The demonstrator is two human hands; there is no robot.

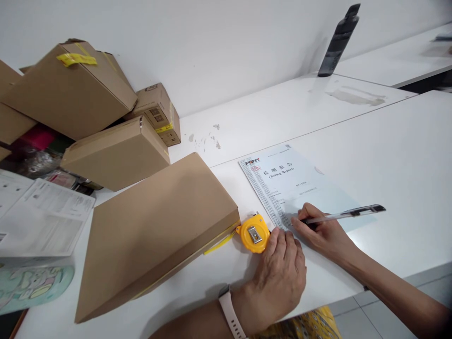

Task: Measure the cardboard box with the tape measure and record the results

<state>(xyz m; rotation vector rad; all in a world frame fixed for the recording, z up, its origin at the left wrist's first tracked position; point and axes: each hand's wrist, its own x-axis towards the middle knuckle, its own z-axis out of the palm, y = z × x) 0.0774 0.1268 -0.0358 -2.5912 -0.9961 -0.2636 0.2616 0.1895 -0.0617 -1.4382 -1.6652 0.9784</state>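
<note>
My right hand (323, 230) is closed on a pen (344, 215), its tip down on a printed test report sheet (300, 186) that lies on the white table (388, 160). My left hand (280, 278), with a pale watch strap on the wrist, rests on the table with its fingers bent beside a yellow tape measure (253, 234). The fingertips touch or nearly touch the tape measure's right side. The tape measure's yellow tape runs along the near edge of a flat brown cardboard box (155, 230).
Several cardboard boxes (70, 89) are piled at the back left against the wall. Printed papers (42, 216) lie at the far left. A dark bottle-like object (338, 42) stands at the back right. The table's front edge runs below my hands.
</note>
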